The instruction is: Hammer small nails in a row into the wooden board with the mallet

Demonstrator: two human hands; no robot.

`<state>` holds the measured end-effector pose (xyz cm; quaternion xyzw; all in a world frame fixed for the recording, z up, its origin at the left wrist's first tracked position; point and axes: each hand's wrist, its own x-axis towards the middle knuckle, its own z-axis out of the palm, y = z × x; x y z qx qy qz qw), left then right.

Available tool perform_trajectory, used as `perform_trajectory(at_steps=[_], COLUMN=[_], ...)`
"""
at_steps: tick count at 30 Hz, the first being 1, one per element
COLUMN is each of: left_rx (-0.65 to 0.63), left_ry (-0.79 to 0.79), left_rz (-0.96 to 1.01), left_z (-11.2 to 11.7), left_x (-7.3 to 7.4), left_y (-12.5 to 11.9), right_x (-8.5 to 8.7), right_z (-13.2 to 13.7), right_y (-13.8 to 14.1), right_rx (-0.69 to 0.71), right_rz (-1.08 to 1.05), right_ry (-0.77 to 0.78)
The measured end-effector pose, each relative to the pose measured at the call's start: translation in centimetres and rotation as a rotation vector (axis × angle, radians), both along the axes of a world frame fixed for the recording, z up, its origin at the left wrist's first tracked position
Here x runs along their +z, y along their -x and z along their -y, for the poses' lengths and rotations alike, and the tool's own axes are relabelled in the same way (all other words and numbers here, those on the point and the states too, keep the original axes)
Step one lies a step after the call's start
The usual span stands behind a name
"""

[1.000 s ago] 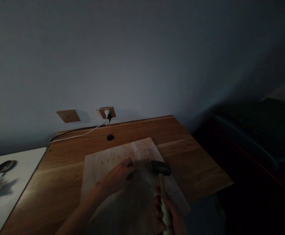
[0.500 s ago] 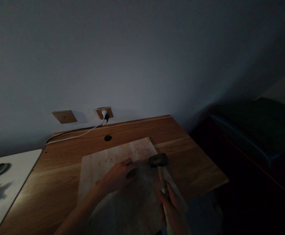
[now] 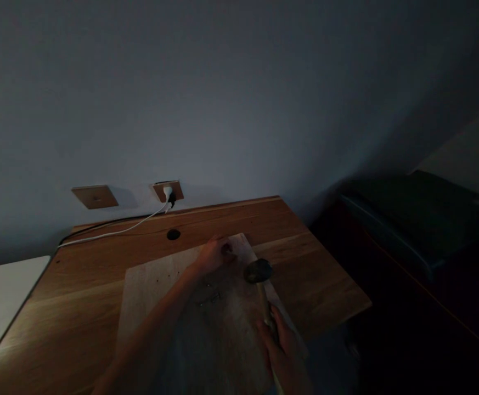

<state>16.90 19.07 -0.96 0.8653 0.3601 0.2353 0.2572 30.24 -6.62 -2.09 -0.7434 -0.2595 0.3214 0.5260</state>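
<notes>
My right hand (image 3: 280, 343) is wrapped round the wooden handle of a mallet (image 3: 259, 270), whose dark head hovers over the right side of a pale wooden board (image 3: 140, 291). Close to the board's far right corner, my left hand (image 3: 215, 254) has its fingertips pinched at a small upright nail (image 3: 230, 252), mostly hidden by the fingers. Several loose nails (image 3: 214, 298) lie on the board beside my left forearm. A row of small dark marks runs along the board's far side, partly covered by that arm.
Beneath the board is a wooden table (image 3: 321, 269) with a round cable hole (image 3: 173, 235). A white cable (image 3: 111, 235) and a black one run to a wall socket (image 3: 168, 191). A white surface (image 3: 12, 285) adjoins on the left. The room is dim.
My left hand has moved away and right across the board to the upright nail, uncovering the loose nails. The mallet stays in my right hand. The view has shifted slightly right.
</notes>
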Motion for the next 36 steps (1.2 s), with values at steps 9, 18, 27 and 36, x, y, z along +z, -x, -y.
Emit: perform_trajectory(at_steps=[9,18,27,36], left_rx=[-0.05,-0.025,-0.058,-0.072], left_ry=[-0.079,-0.107,-0.059,-0.072], left_rz=[-0.039,-0.067,-0.014,-0.002], left_z=[-0.1,-0.3,-0.6,-0.6], left_x=[-0.6,-0.9,-1.0,-1.0], left_y=[0.5,0.7,0.6,0.6], right_x=[0.1,1.0,1.5,1.2], right_z=[0.1,-0.4,-0.6,-0.6], right_y=[0.5,0.8,0.7,0.8], right_rx=[-0.04,0.083,0.228,0.292], right_rz=[0.005,-0.112,0.127,0.187], right_ry=[0.019,-0.032,0.035,0.085])
